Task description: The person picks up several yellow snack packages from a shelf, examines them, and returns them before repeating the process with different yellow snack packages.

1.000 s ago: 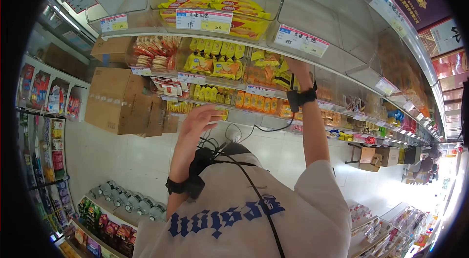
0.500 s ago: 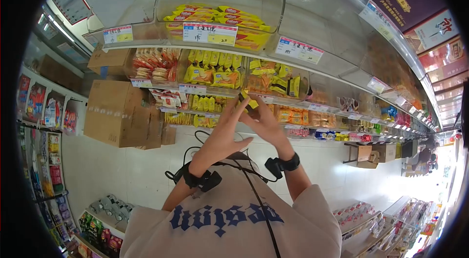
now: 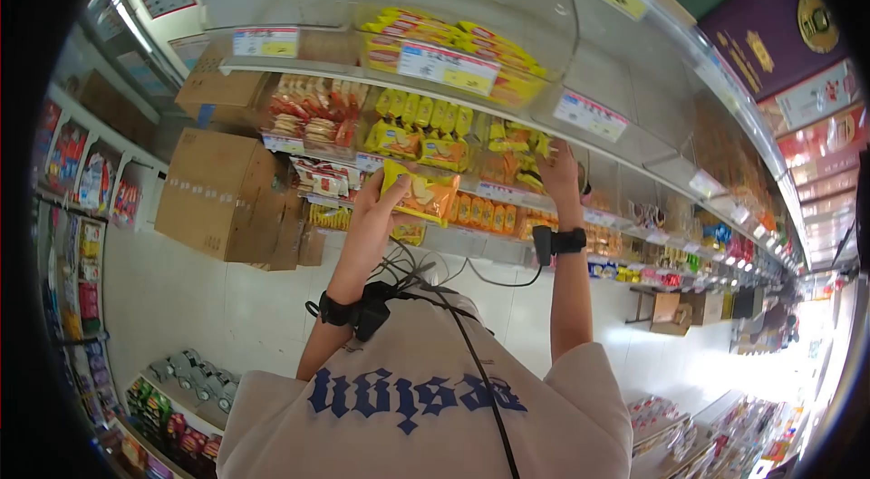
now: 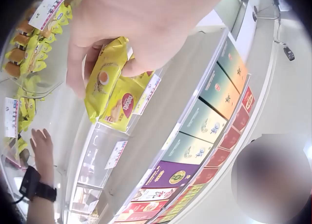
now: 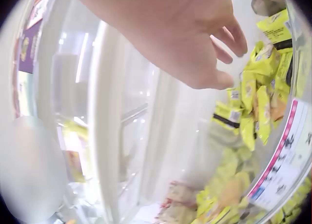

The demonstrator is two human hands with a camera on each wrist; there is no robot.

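1. The yellow packet [image 3: 424, 196] is in the left hand's [image 3: 364, 225] grip, before the shelf [image 3: 317, 73]; light pressure best spares its contents.
2. The right hand [image 3: 562, 174], loosely open and empty, nears heaped packets [image 5: 263, 63]; an edge pinch should suit.

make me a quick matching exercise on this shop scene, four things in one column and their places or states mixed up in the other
Things:
1. yellow-and-orange snack packet
2. large brown cardboard box
3. purple box with gold emblem
4. bare right hand

Places or states:
A. upper right of the head view
B. reaching over loose yellow packets
C. held in the left hand
D. beside the shelves, left part of the head view

Right pairs: 1-C, 2-D, 3-A, 4-B
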